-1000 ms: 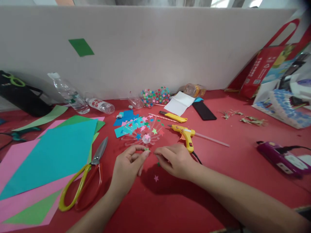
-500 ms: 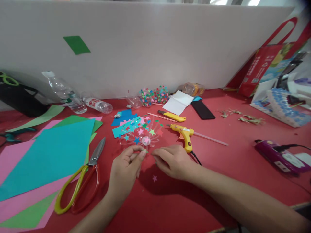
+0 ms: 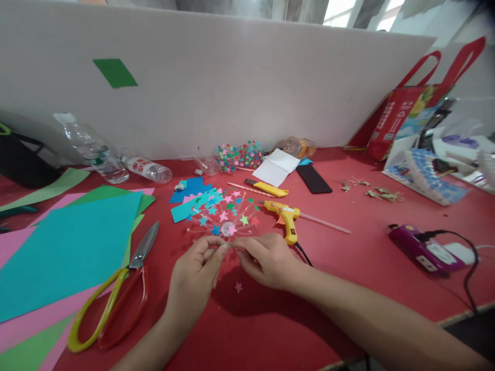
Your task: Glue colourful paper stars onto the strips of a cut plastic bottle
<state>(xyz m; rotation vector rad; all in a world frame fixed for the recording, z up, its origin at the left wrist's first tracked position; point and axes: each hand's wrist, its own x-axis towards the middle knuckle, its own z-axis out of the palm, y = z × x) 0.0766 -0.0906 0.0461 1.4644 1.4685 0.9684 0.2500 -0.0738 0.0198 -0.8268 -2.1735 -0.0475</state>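
My left hand (image 3: 197, 273) is closed, pinching a small green paper star (image 3: 227, 244) between thumb and forefinger. Fingertips of my right hand (image 3: 268, 260) meet it at the star, thumb and forefinger bent together; what they grip, if anything, is hidden. Just beyond both hands lies a clear plastic flower-like bottle piece (image 3: 195, 234), cut into strips and dotted with coloured stars. A pink star (image 3: 238, 287) rests on the red table below my fingers. The yellow glue gun (image 3: 286, 216) lies to the right of the bottle piece, a clear stick poking from its back.
Large scissors (image 3: 127, 288) lie left, beside stacked coloured paper (image 3: 73, 242). Behind are a yellow cutter (image 3: 270, 189), a black phone (image 3: 314, 179), star-covered pieces (image 3: 240, 156) and plastic bottles (image 3: 149, 169). A purple power strip (image 3: 425, 250) with cords sits right.
My right fingertips have moved left to meet the star in my left hand. The whole view has shifted slightly; the things on the table appear otherwise unmoved.
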